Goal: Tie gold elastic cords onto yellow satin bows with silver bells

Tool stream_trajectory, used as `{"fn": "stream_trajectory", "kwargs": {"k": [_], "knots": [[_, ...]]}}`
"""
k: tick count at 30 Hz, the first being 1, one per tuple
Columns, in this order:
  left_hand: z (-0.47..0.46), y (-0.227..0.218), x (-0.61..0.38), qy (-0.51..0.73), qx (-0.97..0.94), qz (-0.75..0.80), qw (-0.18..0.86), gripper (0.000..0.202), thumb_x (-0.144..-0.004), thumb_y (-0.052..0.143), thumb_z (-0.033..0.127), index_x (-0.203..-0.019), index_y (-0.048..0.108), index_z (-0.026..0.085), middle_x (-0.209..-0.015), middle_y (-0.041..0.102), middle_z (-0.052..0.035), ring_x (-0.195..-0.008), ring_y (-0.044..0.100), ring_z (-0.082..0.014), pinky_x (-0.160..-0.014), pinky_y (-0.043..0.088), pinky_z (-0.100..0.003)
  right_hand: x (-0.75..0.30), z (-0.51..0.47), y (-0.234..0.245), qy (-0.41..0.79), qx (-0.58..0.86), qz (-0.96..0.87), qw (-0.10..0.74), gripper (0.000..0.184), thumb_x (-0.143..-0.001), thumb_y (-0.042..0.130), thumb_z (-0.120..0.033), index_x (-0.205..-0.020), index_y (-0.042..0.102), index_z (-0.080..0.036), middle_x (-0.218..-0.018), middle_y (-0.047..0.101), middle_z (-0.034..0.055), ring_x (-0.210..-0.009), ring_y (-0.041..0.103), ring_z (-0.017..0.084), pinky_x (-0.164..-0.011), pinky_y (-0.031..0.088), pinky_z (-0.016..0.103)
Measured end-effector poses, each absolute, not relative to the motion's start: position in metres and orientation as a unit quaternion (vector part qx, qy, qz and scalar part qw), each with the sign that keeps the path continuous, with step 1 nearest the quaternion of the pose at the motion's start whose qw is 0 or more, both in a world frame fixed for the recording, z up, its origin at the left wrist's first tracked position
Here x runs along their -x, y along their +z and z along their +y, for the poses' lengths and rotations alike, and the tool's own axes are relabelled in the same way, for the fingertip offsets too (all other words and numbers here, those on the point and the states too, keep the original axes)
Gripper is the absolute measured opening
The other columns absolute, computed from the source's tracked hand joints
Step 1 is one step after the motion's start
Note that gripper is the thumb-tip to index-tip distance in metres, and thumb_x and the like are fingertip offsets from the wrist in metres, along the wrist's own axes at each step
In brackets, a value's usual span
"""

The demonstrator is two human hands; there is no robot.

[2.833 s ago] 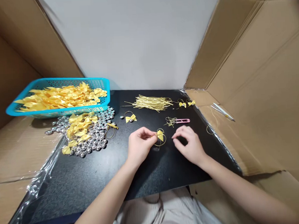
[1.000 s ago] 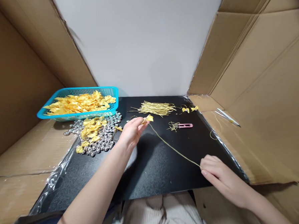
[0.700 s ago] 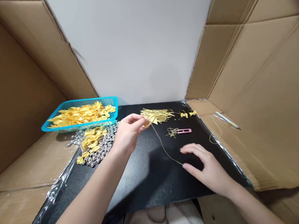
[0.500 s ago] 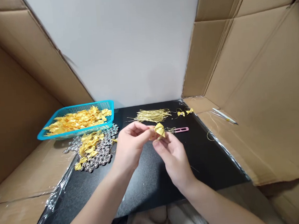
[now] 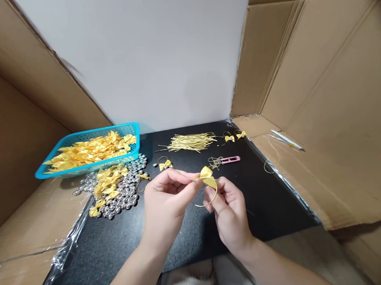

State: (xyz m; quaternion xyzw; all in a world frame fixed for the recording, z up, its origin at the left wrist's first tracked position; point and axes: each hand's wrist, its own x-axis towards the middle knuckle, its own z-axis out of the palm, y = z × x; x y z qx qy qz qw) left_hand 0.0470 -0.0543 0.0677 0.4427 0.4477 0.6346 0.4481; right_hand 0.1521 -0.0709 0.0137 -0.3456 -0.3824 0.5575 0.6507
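Above the middle of the black table, my left hand [image 5: 168,199] pinches a yellow ribbon bow [image 5: 207,174] by one side. From the bow a gold cord loop [image 5: 200,206] hangs in a wide curve. My right hand [image 5: 231,212] is closed at the right of the bow, thumb and fingertips against the cord; its exact grip is partly hidden. Just beyond my left hand lies another yellow bow with a silver bead and cord loop [image 5: 165,165]. Loose yellow bows [image 5: 108,183] rest on a spread of silver beads [image 5: 128,201] to the left.
A blue plastic basket [image 5: 138,136] full of yellow bows stands at the back left. Cut gold cords [image 5: 192,141] lie at the back, with pink thread snips [image 5: 230,159] in front of them. Two looped bows [image 5: 229,138] and a white pen [image 5: 286,140] lie right. Cardboard walls [image 5: 334,88] flank the table.
The bow has turned between my fingers, and its cord loop now shows open below it. My right hand has shifted slightly right and down. The view has tilted a little.
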Motion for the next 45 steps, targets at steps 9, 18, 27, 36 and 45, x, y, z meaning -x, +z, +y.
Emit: {"fn": "stream_trajectory", "kwargs": {"k": [9,18,27,36,45], "knots": [[-0.059,0.063,-0.048,0.628,-0.43,0.435,0.482,0.022,-0.062,0.077,0.001,-0.057,0.066,0.02,-0.065,0.076,0.0036,-0.064,0.073,-0.0107,-0.063,0.059,-0.017,-0.152,-0.068,0.006,0.631,0.326,-0.339,0.617,0.04,-0.078,0.076,-0.043,-0.066,0.046,-0.018,-0.057,0.037,-0.0076,-0.051,0.027,0.005,-0.048,0.022,0.021],[-0.056,0.053,-0.034,0.58,-0.338,0.486,0.559,0.025,-0.052,0.082,0.004,-0.051,0.061,0.016,-0.059,0.072,0.0028,-0.051,0.062,-0.0064,-0.054,0.052,-0.014,-0.177,-0.05,0.004,0.781,0.341,-0.275,0.446,0.043,-0.055,0.085,-0.041,-0.058,0.049,-0.018,-0.046,0.032,-0.0115,-0.043,0.019,0.002,-0.046,0.023,0.02],[-0.051,0.048,-0.036,0.469,-0.211,0.489,0.705,0.034,-0.044,0.089,0.013,-0.05,0.055,0.015,-0.058,0.069,0.0009,-0.051,0.062,-0.0091,-0.049,0.051,-0.017,-0.17,-0.056,-0.01,0.694,0.42,-0.346,0.471,0.044,-0.056,0.085,-0.045,-0.056,0.051,-0.017,-0.048,0.039,-0.0083,-0.046,0.029,0.004,-0.046,0.019,0.021],[-0.056,0.037,-0.036,0.396,-0.202,0.506,0.739,0.037,-0.043,0.091,0.018,-0.051,0.054,0.015,-0.052,0.066,0.0002,-0.048,0.061,-0.0094,-0.049,0.053,-0.018,-0.173,-0.049,-0.013,0.693,0.434,-0.334,0.469,0.034,-0.055,0.085,-0.035,-0.06,0.057,-0.016,-0.054,0.056,-0.0041,-0.05,0.046,0.007,-0.051,0.032,0.021],[-0.063,0.039,-0.025,0.385,-0.275,0.498,0.727,0.032,-0.057,0.085,0.016,-0.053,0.054,0.015,-0.058,0.064,0.0041,-0.042,0.044,-0.0017,-0.042,0.038,-0.011,-0.181,-0.047,-0.015,0.671,0.467,-0.378,0.434,0.034,-0.063,0.079,-0.043,-0.064,0.058,-0.016,-0.049,0.045,-0.0077,-0.047,0.033,0.005,-0.048,0.023,0.022]]}}
